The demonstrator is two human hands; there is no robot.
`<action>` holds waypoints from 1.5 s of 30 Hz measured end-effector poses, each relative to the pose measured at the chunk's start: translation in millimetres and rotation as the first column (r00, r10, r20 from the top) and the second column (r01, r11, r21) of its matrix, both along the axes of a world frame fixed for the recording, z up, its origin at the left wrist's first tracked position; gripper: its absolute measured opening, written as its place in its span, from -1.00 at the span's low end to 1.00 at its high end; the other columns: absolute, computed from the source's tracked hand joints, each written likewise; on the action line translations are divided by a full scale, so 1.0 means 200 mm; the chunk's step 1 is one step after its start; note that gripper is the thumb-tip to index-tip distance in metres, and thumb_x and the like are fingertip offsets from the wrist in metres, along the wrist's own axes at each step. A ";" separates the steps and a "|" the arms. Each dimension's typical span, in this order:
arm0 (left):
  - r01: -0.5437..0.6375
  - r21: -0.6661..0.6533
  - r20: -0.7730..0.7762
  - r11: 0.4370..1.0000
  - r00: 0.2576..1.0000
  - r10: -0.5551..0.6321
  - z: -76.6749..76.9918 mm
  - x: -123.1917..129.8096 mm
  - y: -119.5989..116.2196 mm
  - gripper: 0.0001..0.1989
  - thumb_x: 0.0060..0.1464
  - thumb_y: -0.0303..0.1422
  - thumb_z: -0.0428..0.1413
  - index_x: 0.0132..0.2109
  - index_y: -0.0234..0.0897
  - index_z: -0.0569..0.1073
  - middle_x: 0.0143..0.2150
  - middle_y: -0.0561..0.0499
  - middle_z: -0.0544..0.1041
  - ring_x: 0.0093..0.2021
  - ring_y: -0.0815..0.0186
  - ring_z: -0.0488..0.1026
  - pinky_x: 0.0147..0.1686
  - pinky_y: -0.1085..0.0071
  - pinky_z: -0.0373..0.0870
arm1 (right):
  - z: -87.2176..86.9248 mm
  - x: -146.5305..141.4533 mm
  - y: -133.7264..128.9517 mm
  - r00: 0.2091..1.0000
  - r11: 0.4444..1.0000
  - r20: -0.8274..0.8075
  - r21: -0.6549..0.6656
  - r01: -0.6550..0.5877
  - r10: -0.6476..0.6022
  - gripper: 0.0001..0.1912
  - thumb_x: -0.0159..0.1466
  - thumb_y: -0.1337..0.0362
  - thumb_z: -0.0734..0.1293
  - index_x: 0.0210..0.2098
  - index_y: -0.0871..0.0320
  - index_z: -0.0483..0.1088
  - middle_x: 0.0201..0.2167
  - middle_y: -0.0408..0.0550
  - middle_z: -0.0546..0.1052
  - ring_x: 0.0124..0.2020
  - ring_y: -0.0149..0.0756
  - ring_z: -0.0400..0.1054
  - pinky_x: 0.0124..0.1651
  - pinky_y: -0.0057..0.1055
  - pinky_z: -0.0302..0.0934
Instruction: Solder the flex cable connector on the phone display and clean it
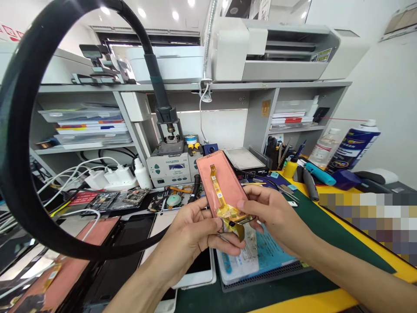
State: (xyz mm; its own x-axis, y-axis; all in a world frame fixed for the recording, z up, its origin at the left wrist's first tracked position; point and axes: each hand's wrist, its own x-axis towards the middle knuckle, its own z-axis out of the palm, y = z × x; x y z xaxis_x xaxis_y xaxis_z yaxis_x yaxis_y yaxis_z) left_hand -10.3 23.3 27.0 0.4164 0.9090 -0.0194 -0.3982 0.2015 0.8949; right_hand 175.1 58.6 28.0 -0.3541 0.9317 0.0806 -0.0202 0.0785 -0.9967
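Observation:
Both hands hold a phone screen panel [208,174] up over the bench, its copper-pink back turned to the camera. A gold flex cable runs down that back to a yellow-taped end at the bottom. My left hand [198,230] grips the lower left corner, thumb beside the loose gold flap [240,231]. On the lower right edge, my right hand [269,208] has its thumb on the back and its other fingers partly hidden behind. Below lies a blue and white packet [257,256].
A thick black hose [16,174] loops across the left. Phone parts and a white tablet [195,280] lie at left and centre. Behind stand a grey rework station [172,169] and shelves. Blue spray can [353,145], bottle [325,145] and tools are at right.

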 end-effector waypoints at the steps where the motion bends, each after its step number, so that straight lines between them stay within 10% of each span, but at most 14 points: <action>1: -0.006 0.004 -0.001 1.000 1.000 0.006 0.00 0.00 0.00 -0.70 0.15 -0.55 0.11 0.05 -0.42 0.44 -0.28 -0.15 0.60 -0.34 0.18 0.63 -0.27 0.29 0.61 | 0.00 0.00 0.00 0.998 0.996 0.006 0.066 0.064 -0.064 -0.76 0.20 0.15 0.39 -0.24 0.19 0.38 -0.51 -0.19 0.32 -0.55 -0.45 0.13 -0.59 -0.51 0.01; 4: -0.038 0.028 -0.030 0.999 0.999 0.038 0.00 0.00 0.00 -0.71 0.17 -0.53 0.11 0.05 -0.39 0.44 -0.22 -0.13 0.60 -0.31 0.20 0.62 -0.22 0.26 0.60 | 0.00 0.01 0.00 0.946 0.883 -0.004 0.358 0.304 -0.325 -0.75 0.21 0.19 0.40 -0.16 0.15 0.39 -0.47 -0.21 0.32 -0.50 -0.44 0.20 -0.50 -0.50 0.11; 7: -0.089 0.079 -0.091 0.993 0.991 0.096 -0.02 0.01 0.00 -0.70 0.20 -0.49 0.09 0.08 -0.36 0.40 -0.18 -0.13 0.59 -0.27 0.20 0.61 -0.14 0.20 0.59 | 0.01 0.02 -0.01 0.940 0.848 0.120 0.478 0.228 -0.321 -0.86 0.26 0.20 0.36 -0.30 0.16 0.45 -0.52 -0.19 0.35 -0.51 -0.43 0.21 -0.48 -0.48 0.13; 11: -0.204 0.232 -0.164 0.951 0.956 0.245 -0.05 0.06 0.00 -0.71 0.23 -0.44 0.07 0.10 -0.28 0.37 0.00 -0.14 0.55 -0.14 0.21 0.57 -0.13 0.23 0.58 | 0.00 0.00 -0.03 0.954 0.950 0.286 0.311 -0.003 -0.091 -0.83 0.28 0.19 0.33 -0.30 0.17 0.49 -0.48 -0.10 0.49 -0.46 -0.36 0.32 -0.44 -0.45 0.19; 18: -0.236 0.367 -0.228 0.900 0.915 0.333 -0.13 0.12 -0.04 -0.67 0.29 -0.35 0.00 0.17 -0.16 0.34 0.19 -0.10 0.45 0.07 0.17 0.46 -0.05 0.29 0.51 | -0.02 -0.03 0.00 0.979 0.994 0.204 0.097 -0.046 0.026 -0.81 0.22 0.17 0.40 -0.33 0.19 0.48 -0.42 -0.06 0.55 -0.42 -0.35 0.41 -0.37 -0.47 0.28; 24: -0.247 0.419 -0.272 0.874 0.884 0.380 -0.13 0.15 -0.06 -0.66 0.29 -0.35 -0.03 0.19 -0.15 0.32 0.14 -0.10 0.48 0.01 0.17 0.50 -0.09 0.29 0.53 | 0.02 -0.05 -0.01 0.967 0.998 0.250 -0.011 0.060 -0.055 -0.86 0.20 0.26 0.37 -0.43 0.20 0.42 -0.65 -0.25 0.39 -0.76 -0.59 0.06 -0.71 -0.59 -0.05; 32: -0.241 0.367 -0.190 0.898 0.926 0.327 -0.13 0.16 -0.06 -0.68 0.27 -0.36 0.00 0.16 -0.19 0.33 0.15 -0.12 0.47 0.09 0.12 0.45 -0.07 0.27 0.53 | -0.03 -0.07 -0.04 0.966 0.977 0.211 0.183 0.108 -0.147 -0.95 0.11 0.36 0.35 -0.48 0.18 0.39 -0.60 -0.22 0.40 -0.65 -0.50 0.19 -0.61 -0.56 0.10; 45: -0.173 0.278 -0.098 0.945 0.973 0.207 -0.09 0.15 -0.06 -0.71 0.26 -0.43 0.03 0.11 -0.22 0.36 0.20 -0.12 0.42 0.09 0.17 0.44 -0.17 0.45 0.48 | -0.06 -0.05 -0.05 0.892 0.570 0.291 0.820 -0.046 -0.346 -0.86 0.14 0.51 0.28 -0.47 0.17 0.37 -0.51 -0.13 0.38 -0.54 -0.44 0.20 -0.50 -0.47 0.08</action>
State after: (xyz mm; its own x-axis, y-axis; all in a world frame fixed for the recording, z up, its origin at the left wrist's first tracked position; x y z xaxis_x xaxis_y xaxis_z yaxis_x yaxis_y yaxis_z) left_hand 19.1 10.9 9.2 0.2451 0.9501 0.1930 -0.2879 -0.1188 0.9503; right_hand 165.3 48.2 16.4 -0.3952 0.5934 0.7012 0.4263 0.7946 -0.4322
